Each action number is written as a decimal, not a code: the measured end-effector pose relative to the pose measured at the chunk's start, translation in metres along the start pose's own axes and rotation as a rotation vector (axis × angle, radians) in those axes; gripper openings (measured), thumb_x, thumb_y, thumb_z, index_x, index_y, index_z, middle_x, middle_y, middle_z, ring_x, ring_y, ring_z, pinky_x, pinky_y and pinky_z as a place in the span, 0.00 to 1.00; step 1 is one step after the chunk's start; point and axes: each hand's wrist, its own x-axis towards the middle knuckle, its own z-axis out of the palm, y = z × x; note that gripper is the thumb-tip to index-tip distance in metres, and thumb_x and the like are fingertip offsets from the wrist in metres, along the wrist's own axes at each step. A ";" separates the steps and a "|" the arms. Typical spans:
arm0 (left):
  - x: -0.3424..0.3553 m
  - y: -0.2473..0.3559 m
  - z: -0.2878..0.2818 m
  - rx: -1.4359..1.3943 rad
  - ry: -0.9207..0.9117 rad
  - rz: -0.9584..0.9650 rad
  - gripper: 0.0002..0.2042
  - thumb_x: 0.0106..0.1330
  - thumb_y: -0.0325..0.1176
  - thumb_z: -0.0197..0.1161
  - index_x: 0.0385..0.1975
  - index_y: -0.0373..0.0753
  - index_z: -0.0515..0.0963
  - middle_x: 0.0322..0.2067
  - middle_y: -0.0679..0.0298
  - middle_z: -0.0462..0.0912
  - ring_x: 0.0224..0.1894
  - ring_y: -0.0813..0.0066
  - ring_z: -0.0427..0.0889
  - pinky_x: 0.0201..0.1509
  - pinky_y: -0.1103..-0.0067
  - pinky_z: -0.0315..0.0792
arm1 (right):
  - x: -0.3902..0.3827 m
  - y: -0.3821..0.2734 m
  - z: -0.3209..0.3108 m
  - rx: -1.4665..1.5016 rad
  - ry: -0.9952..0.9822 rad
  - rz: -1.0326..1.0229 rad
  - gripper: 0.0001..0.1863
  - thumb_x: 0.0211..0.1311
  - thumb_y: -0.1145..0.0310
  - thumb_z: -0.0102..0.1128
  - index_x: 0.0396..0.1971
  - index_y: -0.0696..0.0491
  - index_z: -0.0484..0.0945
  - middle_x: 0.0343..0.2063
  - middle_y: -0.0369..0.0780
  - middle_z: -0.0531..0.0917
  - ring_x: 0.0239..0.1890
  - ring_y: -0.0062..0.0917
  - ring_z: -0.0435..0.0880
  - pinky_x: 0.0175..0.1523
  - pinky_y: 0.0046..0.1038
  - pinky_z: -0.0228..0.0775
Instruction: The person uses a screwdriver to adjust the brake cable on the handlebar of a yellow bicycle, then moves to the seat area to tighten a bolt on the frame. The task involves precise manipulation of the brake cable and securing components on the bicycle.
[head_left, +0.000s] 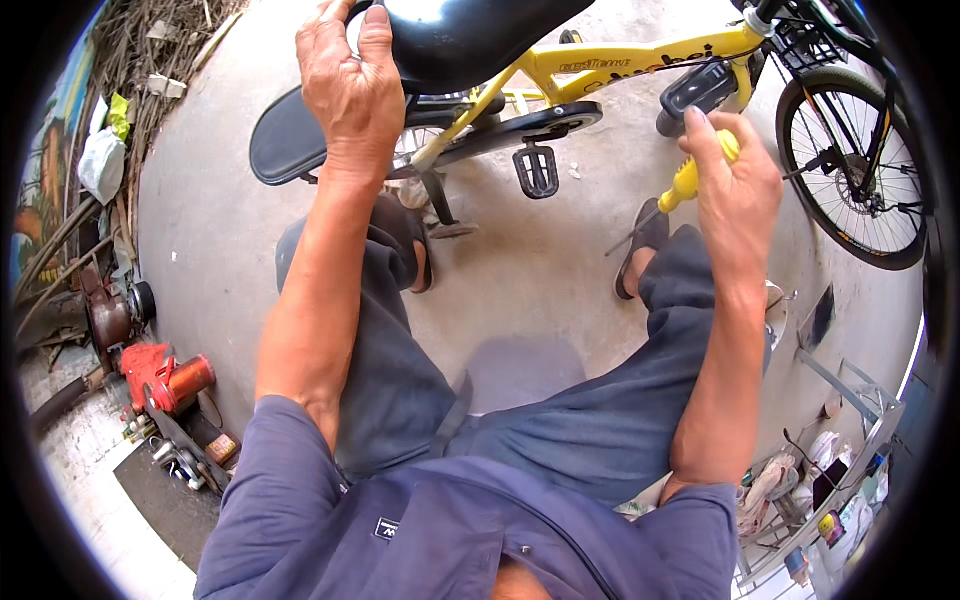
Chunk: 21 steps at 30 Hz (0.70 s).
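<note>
A yellow bicycle [640, 62] stands in front of me with its black saddle [465, 40] toward me. My left hand [350, 95] grips the saddle's left end, the thumb against the black cover; some of its fingertips are cut off by the frame's top edge. My right hand [738, 190] is closed around a screwdriver [683, 186] with a yellow handle. Its metal shaft points down and left, apart from the bicycle. Below the saddle are a black rear fender [285, 140], a chain guard [520, 130] and a black pedal [536, 170].
My shoes [648, 240] rest on the concrete floor [520, 270]. Another bicycle's wheel [858, 165] stands at the right. Dry sticks [165, 80] are piled at the upper left, with a red machine part [165, 378] and tools below. A metal rack [850, 385] with bags sits at the lower right.
</note>
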 end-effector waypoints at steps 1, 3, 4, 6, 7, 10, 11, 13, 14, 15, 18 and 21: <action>-0.003 0.003 -0.001 0.012 0.014 0.055 0.15 0.75 0.36 0.62 0.54 0.35 0.81 0.55 0.53 0.80 0.61 0.60 0.77 0.67 0.70 0.67 | -0.002 0.001 0.000 -0.032 -0.016 0.017 0.19 0.67 0.53 0.69 0.38 0.56 0.83 0.21 0.37 0.83 0.25 0.18 0.81 0.34 0.26 0.75; -0.009 0.012 -0.007 -0.033 -0.011 0.074 0.13 0.74 0.33 0.61 0.54 0.35 0.81 0.56 0.53 0.80 0.61 0.59 0.77 0.67 0.70 0.67 | -0.007 0.004 0.001 -0.103 -0.064 0.004 0.19 0.68 0.53 0.69 0.39 0.57 0.83 0.21 0.36 0.83 0.25 0.18 0.80 0.34 0.26 0.74; -0.011 0.017 -0.010 -0.067 -0.016 0.089 0.13 0.74 0.31 0.61 0.54 0.35 0.81 0.56 0.53 0.80 0.61 0.59 0.77 0.68 0.70 0.67 | -0.009 0.007 0.002 -0.095 -0.098 0.042 0.19 0.69 0.54 0.67 0.41 0.57 0.83 0.24 0.36 0.84 0.27 0.17 0.81 0.34 0.24 0.74; -0.015 0.033 -0.015 -0.166 -0.046 0.012 0.17 0.70 0.31 0.63 0.55 0.32 0.78 0.61 0.49 0.76 0.64 0.50 0.74 0.72 0.60 0.63 | -0.007 0.011 0.003 -0.050 -0.137 0.028 0.18 0.72 0.56 0.65 0.43 0.58 0.82 0.30 0.35 0.86 0.32 0.16 0.83 0.35 0.20 0.74; -0.015 0.038 -0.015 -0.171 -0.050 0.114 0.15 0.71 0.30 0.62 0.55 0.33 0.79 0.60 0.52 0.77 0.64 0.53 0.74 0.71 0.62 0.63 | -0.004 0.012 0.005 -0.090 -0.122 0.041 0.18 0.72 0.56 0.65 0.44 0.58 0.82 0.31 0.35 0.86 0.32 0.15 0.83 0.35 0.20 0.75; -0.032 0.065 -0.006 -0.340 -0.103 0.209 0.12 0.63 0.24 0.68 0.46 0.34 0.82 0.47 0.53 0.83 0.49 0.57 0.83 0.54 0.67 0.77 | 0.003 0.011 0.008 -0.013 -0.140 0.110 0.17 0.72 0.56 0.64 0.44 0.57 0.83 0.31 0.35 0.85 0.33 0.15 0.83 0.35 0.21 0.77; -0.042 0.075 -0.002 -0.408 -0.190 0.168 0.12 0.62 0.24 0.68 0.45 0.34 0.82 0.47 0.53 0.83 0.48 0.56 0.83 0.54 0.67 0.77 | 0.007 0.010 0.008 -0.022 -0.144 0.057 0.17 0.72 0.56 0.64 0.44 0.57 0.83 0.31 0.35 0.85 0.33 0.15 0.83 0.35 0.21 0.77; -0.061 0.085 0.005 -0.465 -0.443 0.020 0.12 0.64 0.24 0.67 0.47 0.34 0.82 0.47 0.52 0.83 0.51 0.56 0.82 0.57 0.69 0.75 | 0.017 0.008 0.010 -0.083 -0.142 0.010 0.17 0.72 0.56 0.65 0.44 0.57 0.83 0.31 0.35 0.85 0.34 0.16 0.83 0.36 0.20 0.77; -0.070 0.085 0.008 -0.459 -0.597 -0.062 0.12 0.66 0.24 0.66 0.48 0.35 0.81 0.48 0.51 0.82 0.54 0.56 0.81 0.60 0.70 0.74 | 0.022 0.007 0.012 -0.068 -0.135 -0.007 0.17 0.72 0.56 0.65 0.44 0.57 0.83 0.31 0.35 0.84 0.34 0.16 0.83 0.36 0.20 0.77; -0.075 0.082 0.016 -0.417 -0.709 -0.179 0.12 0.67 0.29 0.66 0.49 0.35 0.82 0.48 0.50 0.82 0.55 0.53 0.81 0.60 0.68 0.74 | 0.026 0.008 0.015 -0.060 -0.125 -0.025 0.17 0.72 0.57 0.65 0.44 0.57 0.83 0.31 0.35 0.84 0.34 0.16 0.83 0.36 0.20 0.78; -0.089 0.065 0.035 -0.226 -1.003 -0.445 0.16 0.68 0.36 0.63 0.51 0.35 0.81 0.53 0.50 0.81 0.57 0.51 0.80 0.63 0.65 0.72 | 0.034 0.011 0.025 0.038 -0.068 -0.005 0.15 0.69 0.59 0.68 0.42 0.56 0.83 0.29 0.34 0.84 0.32 0.15 0.82 0.36 0.20 0.77; -0.100 0.049 0.050 -0.115 -1.125 -0.478 0.20 0.69 0.40 0.61 0.55 0.34 0.79 0.56 0.51 0.79 0.59 0.50 0.78 0.66 0.64 0.69 | 0.039 0.017 0.031 0.044 -0.019 -0.014 0.12 0.67 0.63 0.70 0.41 0.56 0.82 0.25 0.34 0.83 0.29 0.16 0.81 0.37 0.22 0.75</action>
